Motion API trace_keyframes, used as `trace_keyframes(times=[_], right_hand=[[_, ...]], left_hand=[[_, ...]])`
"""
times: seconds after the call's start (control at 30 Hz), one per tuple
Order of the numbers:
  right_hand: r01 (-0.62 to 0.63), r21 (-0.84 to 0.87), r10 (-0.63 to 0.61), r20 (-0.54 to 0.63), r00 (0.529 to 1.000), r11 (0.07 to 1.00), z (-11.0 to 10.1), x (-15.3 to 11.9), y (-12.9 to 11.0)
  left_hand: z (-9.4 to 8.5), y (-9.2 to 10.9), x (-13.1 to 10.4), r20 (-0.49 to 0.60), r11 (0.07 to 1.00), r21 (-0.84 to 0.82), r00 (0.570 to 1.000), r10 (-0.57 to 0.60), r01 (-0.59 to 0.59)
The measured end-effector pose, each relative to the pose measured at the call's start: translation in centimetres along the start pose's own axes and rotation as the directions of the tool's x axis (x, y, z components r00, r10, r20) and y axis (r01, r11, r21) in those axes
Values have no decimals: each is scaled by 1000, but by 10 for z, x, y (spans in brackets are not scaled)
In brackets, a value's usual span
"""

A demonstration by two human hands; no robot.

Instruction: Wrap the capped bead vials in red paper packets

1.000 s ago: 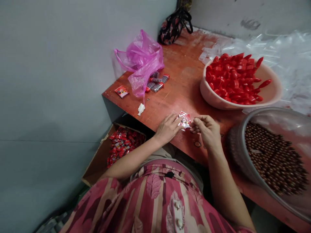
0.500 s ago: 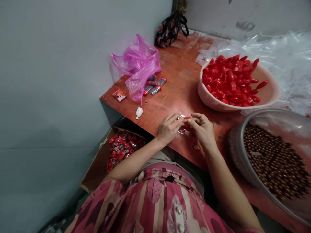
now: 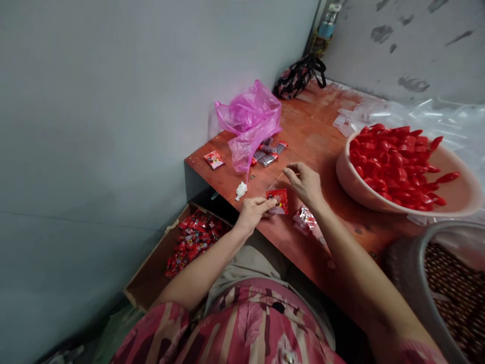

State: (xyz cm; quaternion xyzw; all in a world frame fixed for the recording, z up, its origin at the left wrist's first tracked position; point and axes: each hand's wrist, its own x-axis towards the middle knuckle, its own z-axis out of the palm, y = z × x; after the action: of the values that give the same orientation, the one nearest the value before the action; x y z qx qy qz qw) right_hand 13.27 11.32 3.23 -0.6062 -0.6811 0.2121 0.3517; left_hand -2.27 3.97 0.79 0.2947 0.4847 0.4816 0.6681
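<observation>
My left hand (image 3: 250,213) pinches a small red printed card (image 3: 279,200) at its left edge, just above the table's front edge. Beyond the card, my right hand (image 3: 306,183) is raised over the table with its fingers bunched together; whether anything is between them I cannot make out. Under my right wrist, a shiny clear packet with red in it (image 3: 304,219) lies on the table. Near the far left corner rests another red printed card (image 3: 214,160). Several small red-ended packets (image 3: 268,160) lie beside a pink plastic bag (image 3: 254,114).
To the right stand a pale bowl (image 3: 343,174) of red plastic pieces and a grey basin (image 3: 407,258) of brown balls. Clear plastic pieces (image 3: 447,119) pile up behind. Below the table edge is a cardboard box (image 3: 146,275) of red packets. A dark floral bag (image 3: 297,78) sits by the wall.
My hands have parted. The left now holds a red card; the right has moved up and away. A clear packet now lies under my right wrist. The whole view has shifted.
</observation>
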Motion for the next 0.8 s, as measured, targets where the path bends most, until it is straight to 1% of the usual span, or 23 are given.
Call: trace_keyframes(times=[0.07,0.17,0.23,0.3,0.37,0.4,0.43,0.5,0.57,0.63,0.73,0.8], right_hand=[[116,-193,-107,58,993,974,18,36,-2],[242,-364,-192,169,967,899,44,84,-13],[280,-429,-200,223,954,859,61,108,-24],[290,-466,-173,278,945,836,77,125,-34],[305,-479,-136,355,925,823,91,136,-41],[322,-478,-125,399,908,817,96,139,-42],[345,-475,-124,435,892,810,99,139,-42],[401,-463,-161,475,865,790,100,134,-37],[458,-449,-222,484,847,767,92,122,-28],[511,-435,-277,496,823,741,76,104,-15],[554,-413,-312,520,795,723,48,74,7],[554,-396,-311,530,789,733,28,57,22]], left_hand=[[-5,14,19,-56,998,-56,998,33,-36],[-11,33,48,-112,986,-131,990,87,-101],[-17,40,63,-137,976,-135,979,150,-168],[-25,45,74,-195,956,-134,953,231,-259],[-34,49,80,-273,934,-133,918,287,-332],[-38,50,82,-307,927,-136,904,297,-350],[-42,52,83,-331,923,-141,896,296,-357],[-47,57,83,-347,921,-152,892,291,-360],[-48,62,79,-340,914,-181,895,288,-363],[-46,66,71,-316,908,-232,910,268,-348],[-42,70,57,-241,918,-313,955,173,-245],[-40,68,48,-208,924,-340,972,110,-177]])
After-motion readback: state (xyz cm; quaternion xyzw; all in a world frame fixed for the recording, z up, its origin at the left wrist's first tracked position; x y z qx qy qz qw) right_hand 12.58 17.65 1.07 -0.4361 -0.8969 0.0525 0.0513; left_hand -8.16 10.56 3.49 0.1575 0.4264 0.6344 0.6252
